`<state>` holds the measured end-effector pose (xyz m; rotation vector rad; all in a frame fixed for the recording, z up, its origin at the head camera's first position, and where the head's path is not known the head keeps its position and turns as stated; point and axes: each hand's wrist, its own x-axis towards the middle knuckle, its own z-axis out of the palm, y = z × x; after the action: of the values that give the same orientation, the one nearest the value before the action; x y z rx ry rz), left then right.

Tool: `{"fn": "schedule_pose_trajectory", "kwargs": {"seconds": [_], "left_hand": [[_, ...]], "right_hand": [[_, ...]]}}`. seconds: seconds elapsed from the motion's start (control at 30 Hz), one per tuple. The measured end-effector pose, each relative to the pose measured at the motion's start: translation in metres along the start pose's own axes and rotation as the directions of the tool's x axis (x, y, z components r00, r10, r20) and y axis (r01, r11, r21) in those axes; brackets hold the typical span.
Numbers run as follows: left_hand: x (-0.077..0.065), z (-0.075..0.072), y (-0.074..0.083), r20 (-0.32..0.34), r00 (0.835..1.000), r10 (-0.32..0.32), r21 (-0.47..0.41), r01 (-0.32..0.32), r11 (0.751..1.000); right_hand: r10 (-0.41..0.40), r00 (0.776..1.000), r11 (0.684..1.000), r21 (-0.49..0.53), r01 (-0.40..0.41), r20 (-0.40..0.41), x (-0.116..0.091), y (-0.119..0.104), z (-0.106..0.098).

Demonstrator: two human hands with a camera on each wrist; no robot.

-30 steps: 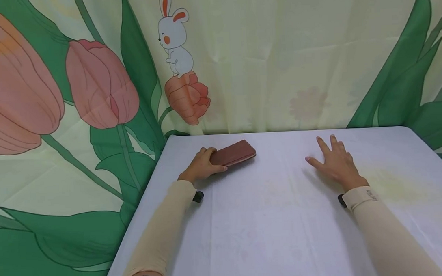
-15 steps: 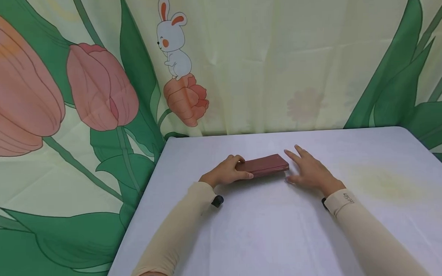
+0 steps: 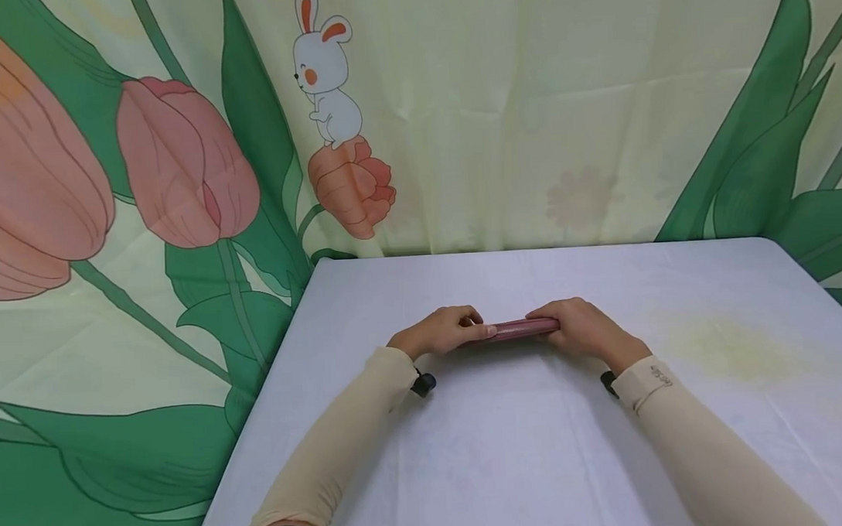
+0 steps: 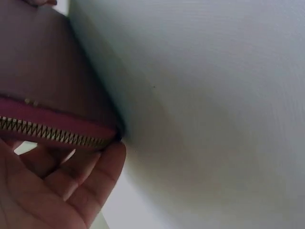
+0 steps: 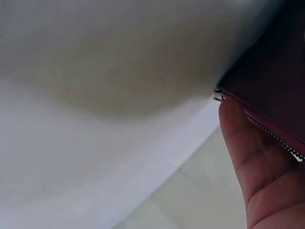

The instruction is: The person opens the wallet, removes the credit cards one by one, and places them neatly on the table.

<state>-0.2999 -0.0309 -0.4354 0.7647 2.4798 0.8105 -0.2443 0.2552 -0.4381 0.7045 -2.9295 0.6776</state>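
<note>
A reddish-brown zip wallet point(image 3: 524, 329) is held between both hands over the white table, one narrow edge facing the head camera. My left hand point(image 3: 439, 330) grips its left end, thumb along the near edge. At the other end, my right hand point(image 3: 585, 331) pinches the wallet, its fingers partly hidden behind it. In the left wrist view, a gold-toothed zipper point(image 4: 47, 131) runs along the side above the curled fingers. The right wrist view shows the wallet's dark cover point(image 5: 271, 71) and a zipper end at the fingertips. The zipper looks closed in the left wrist view.
The white-covered table point(image 3: 497, 454) spreads around both forearms, with a faint yellowish stain point(image 3: 733, 349) on the right. Behind it hangs a curtain point(image 3: 471, 114) printed with tulips and a rabbit. Each wrist wears a small black camera.
My left hand has carried the wallet right and nearer to me, and the wallet has tilted edge-on. My right hand has moved left from above the table and taken hold of its right end.
</note>
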Motion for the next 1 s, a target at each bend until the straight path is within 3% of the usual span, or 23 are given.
{"fn": "schedule_pose_trajectory", "kwargs": {"seconds": [0.1,0.17,0.27,0.33,0.53,0.63,0.7,0.9,1.0], "left_hand": [[-0.004,-0.002,-0.009,-0.015,1.000,0.003,-0.122,-0.004,0.992],[-0.007,-0.003,-0.016,-0.028,1.000,-0.010,-0.241,0.003,0.970],[-0.011,-0.003,-0.027,-0.031,0.998,-0.045,-0.434,0.027,0.900],[-0.013,-0.003,-0.032,-0.019,0.998,-0.062,-0.510,0.044,0.859],[-0.017,0.001,-0.039,0.085,0.995,-0.043,-0.654,0.088,0.751],[-0.016,0.003,-0.040,0.101,0.995,-0.027,-0.700,0.090,0.709],[-0.016,0.005,-0.039,0.089,0.996,-0.023,-0.697,0.079,0.713],[-0.016,0.007,-0.037,-0.011,1.000,0.009,-0.607,-0.014,0.794],[-0.016,0.007,-0.038,-0.032,0.999,0.013,-0.596,-0.030,0.803]], "right_hand": [[-0.001,0.999,1.000,-0.001,0.001,0.039,0.001,-0.003,-0.005],[-0.014,0.999,1.000,0.001,0.014,0.052,0.000,-0.003,-0.008],[-0.016,0.997,1.000,0.016,0.015,0.073,-0.002,-0.001,-0.014],[-0.007,0.996,0.999,0.037,0.004,0.083,-0.005,0.000,-0.017],[0.044,0.993,0.992,0.115,-0.057,0.111,-0.009,0.003,-0.024],[0.058,0.992,0.987,0.141,-0.074,0.113,-0.010,0.004,-0.025],[0.060,0.992,0.984,0.161,-0.079,0.115,-0.009,0.004,-0.025],[0.120,0.985,0.969,0.202,-0.144,0.127,-0.007,0.008,-0.026],[0.157,0.978,0.957,0.224,-0.185,0.137,-0.006,0.011,-0.026]]}}
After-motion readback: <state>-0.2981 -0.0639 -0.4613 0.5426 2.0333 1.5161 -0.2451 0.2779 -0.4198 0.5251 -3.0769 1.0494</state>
